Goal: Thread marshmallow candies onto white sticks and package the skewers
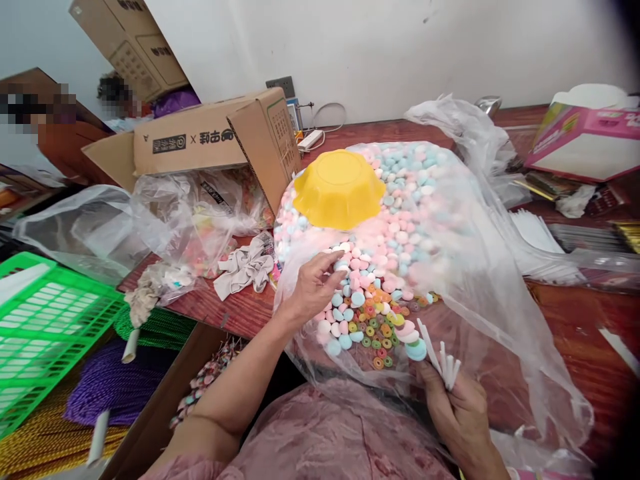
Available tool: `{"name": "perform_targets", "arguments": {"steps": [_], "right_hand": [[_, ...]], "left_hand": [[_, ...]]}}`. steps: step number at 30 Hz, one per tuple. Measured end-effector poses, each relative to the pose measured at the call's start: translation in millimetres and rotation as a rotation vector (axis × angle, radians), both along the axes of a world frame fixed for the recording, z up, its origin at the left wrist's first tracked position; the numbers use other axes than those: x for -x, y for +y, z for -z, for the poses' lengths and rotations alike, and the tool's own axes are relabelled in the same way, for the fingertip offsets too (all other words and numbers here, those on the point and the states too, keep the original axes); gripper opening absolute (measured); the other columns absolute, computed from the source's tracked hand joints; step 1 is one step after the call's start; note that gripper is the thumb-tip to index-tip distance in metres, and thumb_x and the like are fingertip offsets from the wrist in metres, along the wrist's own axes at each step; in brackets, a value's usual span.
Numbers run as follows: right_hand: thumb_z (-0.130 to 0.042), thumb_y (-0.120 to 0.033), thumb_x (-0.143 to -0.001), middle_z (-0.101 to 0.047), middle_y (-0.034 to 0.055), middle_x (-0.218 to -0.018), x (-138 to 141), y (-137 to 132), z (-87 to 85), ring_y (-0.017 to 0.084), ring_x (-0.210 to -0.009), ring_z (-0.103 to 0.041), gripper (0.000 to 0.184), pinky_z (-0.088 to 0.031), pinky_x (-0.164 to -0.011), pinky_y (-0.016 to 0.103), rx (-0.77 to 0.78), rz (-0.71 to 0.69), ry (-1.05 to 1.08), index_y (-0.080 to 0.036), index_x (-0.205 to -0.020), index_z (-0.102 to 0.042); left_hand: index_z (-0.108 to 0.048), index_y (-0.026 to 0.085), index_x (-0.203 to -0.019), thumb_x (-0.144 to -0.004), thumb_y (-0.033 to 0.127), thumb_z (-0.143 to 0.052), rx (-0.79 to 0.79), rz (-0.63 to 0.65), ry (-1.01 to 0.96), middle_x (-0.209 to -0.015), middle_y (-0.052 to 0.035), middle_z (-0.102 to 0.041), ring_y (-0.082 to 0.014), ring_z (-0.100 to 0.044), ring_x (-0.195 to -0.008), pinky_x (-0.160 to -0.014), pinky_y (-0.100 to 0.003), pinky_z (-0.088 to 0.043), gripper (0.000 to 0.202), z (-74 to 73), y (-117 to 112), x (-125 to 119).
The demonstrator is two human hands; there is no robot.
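Note:
A big clear plastic bag (480, 220) lies open on the red-brown table (575, 320), full of pink, blue and white round candies (400, 220). A patch of small coloured ring candies (380, 330) sits near its front. A yellow bowl (339, 187) rests upside down on the heap. My left hand (316, 283) reaches into the bag, fingers curled and touching the candies. My right hand (460, 407) is at the bag's near edge, closed on several thin white sticks (443, 363), one of them tipped with a candy.
Cardboard boxes (210, 137) and crumpled plastic bags (165, 220) crowd the table's left side. Beside them lies a grey cloth glove (245, 267). A green crate (45, 327) and purple and yellow cord spools sit lower left. At the far right stands a pink box (585, 137).

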State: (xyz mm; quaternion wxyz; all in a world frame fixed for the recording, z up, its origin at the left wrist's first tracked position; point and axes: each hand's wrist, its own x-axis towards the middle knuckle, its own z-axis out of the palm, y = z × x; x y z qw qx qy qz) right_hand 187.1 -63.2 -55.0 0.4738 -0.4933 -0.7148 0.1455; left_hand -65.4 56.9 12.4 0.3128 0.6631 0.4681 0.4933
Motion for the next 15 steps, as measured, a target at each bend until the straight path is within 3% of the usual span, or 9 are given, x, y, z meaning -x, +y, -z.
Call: {"name": "perform_targets", "arguments": {"steps": [4,7,10,15], "right_hand": [[-0.055,-0.011,-0.091,-0.057,-0.0040,-0.065,11.8,2.3,-16.8,0.009,-0.050,-0.049,0.013,-0.038,-0.049,0.019,-0.005,-0.044,0.025,-0.018,-0.097,-0.064],[-0.054,-0.011,-0.092,-0.052,-0.0050,-0.062,23.2,5.8,-27.0,0.009,-0.049,-0.044,0.012,-0.035,-0.048,0.021,0.040,-0.078,0.024,-0.019,-0.093,-0.063],[-0.050,-0.011,-0.093,-0.052,-0.0045,-0.064,31.2,9.0,-31.6,0.010,-0.053,-0.047,0.014,-0.037,-0.052,0.021,0.088,-0.112,0.016,-0.020,-0.095,-0.061],[-0.046,-0.010,-0.093,-0.051,-0.0036,-0.067,35.5,10.5,-33.3,0.011,-0.056,-0.048,0.018,-0.038,-0.055,0.023,0.132,-0.108,-0.049,-0.020,-0.099,-0.060]], "left_hand": [[-0.074,0.018,-0.103,-0.069,0.034,-0.082,0.454,0.080,-0.583,-0.082,-0.0010,-0.072,-0.0144,-0.071,-0.069,-0.069,-0.028,-0.060,0.038,-15.2,-21.5,-9.3],[-0.077,0.018,-0.090,-0.057,0.030,-0.091,0.551,0.067,-0.817,-0.082,-0.0008,-0.075,-0.0153,-0.073,-0.071,-0.074,-0.029,-0.061,0.038,-17.1,-31.1,-15.7],[-0.078,0.019,-0.089,-0.054,0.027,-0.092,0.543,0.038,-0.867,-0.079,-0.0008,-0.076,-0.0144,-0.072,-0.068,-0.069,-0.026,-0.061,0.038,-13.0,-36.1,-20.7],[-0.078,0.019,-0.097,-0.062,0.030,-0.088,0.431,0.008,-0.760,-0.078,-0.0005,-0.075,-0.0108,-0.068,-0.059,-0.060,-0.023,-0.059,0.038,-3.2,-40.9,-24.8]]}}
